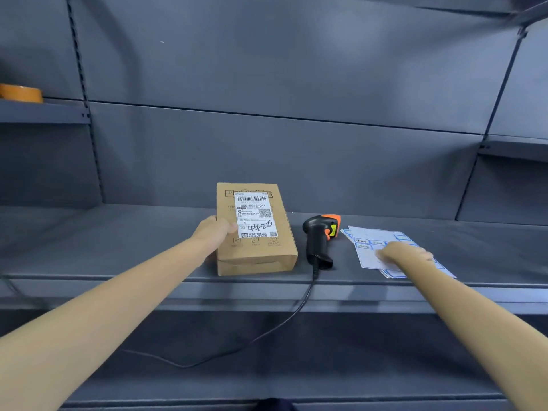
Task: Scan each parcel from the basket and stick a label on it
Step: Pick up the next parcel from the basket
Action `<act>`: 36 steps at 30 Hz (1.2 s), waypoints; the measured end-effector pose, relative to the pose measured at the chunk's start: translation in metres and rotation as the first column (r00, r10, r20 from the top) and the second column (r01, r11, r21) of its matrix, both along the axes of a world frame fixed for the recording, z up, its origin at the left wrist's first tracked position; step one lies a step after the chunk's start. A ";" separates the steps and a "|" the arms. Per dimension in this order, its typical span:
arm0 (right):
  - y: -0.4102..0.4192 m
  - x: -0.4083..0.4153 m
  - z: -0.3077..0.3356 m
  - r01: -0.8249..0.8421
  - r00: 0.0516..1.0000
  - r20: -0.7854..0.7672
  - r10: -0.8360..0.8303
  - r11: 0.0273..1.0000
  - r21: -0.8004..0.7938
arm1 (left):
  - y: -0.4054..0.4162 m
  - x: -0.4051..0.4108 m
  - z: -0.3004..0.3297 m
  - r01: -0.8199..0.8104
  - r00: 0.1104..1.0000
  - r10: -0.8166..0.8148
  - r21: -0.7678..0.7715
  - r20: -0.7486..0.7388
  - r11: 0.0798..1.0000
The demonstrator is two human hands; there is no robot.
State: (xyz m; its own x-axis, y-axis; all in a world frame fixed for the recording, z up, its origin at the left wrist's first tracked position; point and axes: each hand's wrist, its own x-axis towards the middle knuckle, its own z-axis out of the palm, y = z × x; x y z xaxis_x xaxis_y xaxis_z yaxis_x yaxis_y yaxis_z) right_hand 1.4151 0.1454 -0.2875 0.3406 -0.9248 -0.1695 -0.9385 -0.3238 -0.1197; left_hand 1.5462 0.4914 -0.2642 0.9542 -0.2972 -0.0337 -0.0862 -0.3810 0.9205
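The parcel [255,229], a brown cardboard box with a white shipping label [255,215] on top, lies flat on the grey shelf [118,241] near its front edge, about midway along. Your left hand [214,229] grips its left side, thumb curled over the top beside the label. Just right of the box, the black and orange scanner [320,237] lies on the shelf, its cable trailing over the front edge. Further right, your right hand [404,255] rests on the blue-bordered sticker sheets [370,241]; whether its fingers are pinching anything, you cannot tell from here.
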 end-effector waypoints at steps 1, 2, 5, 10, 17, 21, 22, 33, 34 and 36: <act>-0.004 0.000 -0.001 0.015 1.000 -0.026 -0.015 1.000 -0.001 | 0.002 0.001 -0.001 -0.009 1.000 0.009 0.083 -0.003 0.997; -0.003 -0.003 0.001 0.026 0.999 -0.023 -0.026 1.000 -0.014 | 0.003 0.003 -0.002 -0.032 0.999 0.032 0.170 0.003 0.985; 0.000 -0.008 0.010 0.085 0.996 0.018 -0.085 0.996 -0.033 | 0.003 0.001 -0.008 -0.097 0.995 0.083 0.280 0.061 0.955; -0.011 -0.022 0.014 0.134 0.978 0.154 -0.142 0.989 0.062 | 0.004 -0.005 -0.022 -0.117 0.990 0.111 0.070 0.086 0.991; -0.001 -0.019 0.035 -0.224 0.582 0.811 0.053 0.970 0.097 | 0.001 -0.018 -0.026 -0.327 0.899 0.358 -0.158 0.252 0.932; 0.067 -0.025 0.070 -0.490 0.234 0.952 0.196 0.870 -0.059 | -0.007 -0.036 -0.010 -0.174 0.855 0.282 -0.272 0.436 0.946; 0.085 -0.025 0.075 -0.567 0.138 0.974 0.180 0.820 -0.072 | -0.011 -0.044 -0.002 -0.081 0.886 0.207 -0.302 0.415 0.950; 0.178 -0.001 0.042 -0.663 0.079 0.995 0.061 0.749 0.007 | -0.020 -0.064 0.020 0.206 0.978 -0.194 -0.550 0.081 0.809; 0.179 0.001 0.036 -0.619 0.100 0.987 0.126 0.785 -0.037 | -0.019 -0.063 0.017 0.193 0.981 -0.180 -0.541 0.078 0.818; 0.177 0.005 0.028 -0.456 0.171 0.901 0.399 0.843 -0.286 | -0.017 -0.061 0.012 0.165 0.986 -0.158 -0.540 0.059 0.825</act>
State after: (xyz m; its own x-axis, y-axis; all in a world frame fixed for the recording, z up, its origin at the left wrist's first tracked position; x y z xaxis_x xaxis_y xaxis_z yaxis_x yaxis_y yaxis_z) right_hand 1.4199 0.3223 -0.2593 0.6280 -0.5820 0.5166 0.0917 -0.6039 -0.7918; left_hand 1.4852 0.4740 -0.2524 0.8904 -0.4145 0.1882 -0.1136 0.1979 0.9736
